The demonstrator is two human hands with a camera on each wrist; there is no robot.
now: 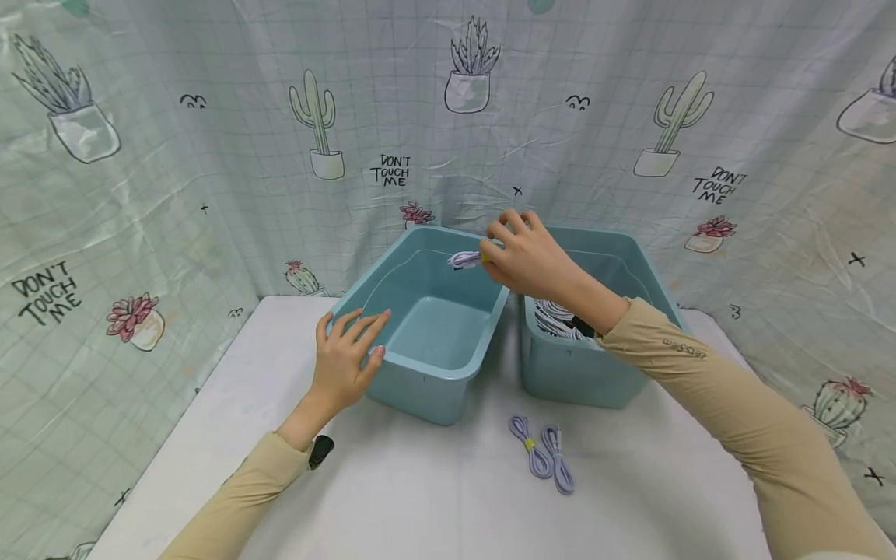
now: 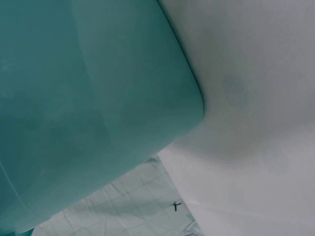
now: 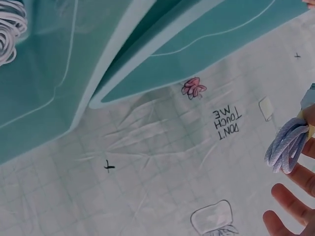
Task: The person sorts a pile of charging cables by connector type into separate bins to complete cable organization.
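Note:
My right hand [image 1: 521, 253] pinches a coiled lavender cable [image 1: 464, 260] bound with a yellow tie, above the right side of the left blue-green bin [image 1: 406, 362]. In the right wrist view the cable's loops [image 3: 287, 145] stick out from the fingers at the right edge. My left hand [image 1: 346, 358] rests with spread fingers on the near left rim of that bin. The bin's inside shows a bare floor. In the left wrist view only the bin's outer wall [image 2: 133, 73] and the table show.
A second blue-green bin [image 1: 574, 377] stands to the right, with white coiled cables [image 1: 553, 317] and something black inside. Two bundled lavender cables, one with a yellow tie [image 1: 530, 445] and one beside it [image 1: 558, 459], lie on the white table [image 1: 420, 498]. A printed curtain [image 1: 392, 101] hangs behind.

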